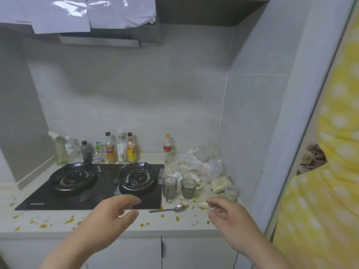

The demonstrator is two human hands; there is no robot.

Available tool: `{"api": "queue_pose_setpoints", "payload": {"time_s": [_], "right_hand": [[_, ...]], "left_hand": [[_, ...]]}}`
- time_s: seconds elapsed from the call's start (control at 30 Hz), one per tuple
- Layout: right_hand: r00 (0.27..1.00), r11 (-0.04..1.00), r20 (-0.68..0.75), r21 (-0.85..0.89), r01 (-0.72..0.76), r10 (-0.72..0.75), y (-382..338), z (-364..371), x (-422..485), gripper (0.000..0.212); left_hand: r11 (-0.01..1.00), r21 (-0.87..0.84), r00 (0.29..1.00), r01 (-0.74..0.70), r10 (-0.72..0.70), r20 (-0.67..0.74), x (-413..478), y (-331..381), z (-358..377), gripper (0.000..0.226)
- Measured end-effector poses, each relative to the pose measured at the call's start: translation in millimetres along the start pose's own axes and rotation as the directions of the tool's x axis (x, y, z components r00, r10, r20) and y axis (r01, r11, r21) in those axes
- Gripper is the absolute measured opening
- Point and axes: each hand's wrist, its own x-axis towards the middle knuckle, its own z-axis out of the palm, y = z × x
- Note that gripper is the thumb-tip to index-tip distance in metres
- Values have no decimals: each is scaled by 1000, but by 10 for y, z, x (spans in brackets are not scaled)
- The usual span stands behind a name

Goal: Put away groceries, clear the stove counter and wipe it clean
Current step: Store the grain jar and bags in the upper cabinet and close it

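A black two-burner stove (58, 199) lies set into a pale counter (58, 226) spattered with orange-brown spots. Right of the stove stand two smoky glasses (169, 186), (188, 188), a small jar (231, 193) and clear plastic grocery bags (202, 164). A metal spoon (169, 209) lies at the stove's front right corner. My left hand (110, 216) hovers over the stove's front edge, fingers relaxed and empty. My right hand (227, 216) hovers near the spoon, fingers loosely curled; a small pale packet (204, 205) lies at its fingertips, and I cannot tell whether it is held.
Several bottles (111, 150) line the back wall behind the stove, and a red-labelled bottle (168, 147) stands further right. A range hood (101, 40) hangs above. Cabinet doors (194, 253) sit below the counter. A yellow dotted cloth (330, 171) fills the right side.
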Motion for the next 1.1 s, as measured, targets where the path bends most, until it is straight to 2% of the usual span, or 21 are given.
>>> {"api": "queue_pose_setpoints", "payload": {"time_s": [0.33,0.7,0.93,1.1], "right_hand": [[998,998,12,15,-67,67,321,-46,388,26],[980,980,38,-45,-195,197,783,315,1488,32],[943,941,18,-66,-331,333,1085,415,2129,30],[919,915,-31,-87,-394,393,1269,381,2326,25]], "left_hand": [[1000,-12,997,27,-27,71,553,-133,244,29],[986,-98,975,137,-116,191,1711,-984,472,27],[981,-156,951,119,-67,303,2573,-1353,692,26],[978,-192,928,79,-2,372,3004,-1284,993,41]]}}
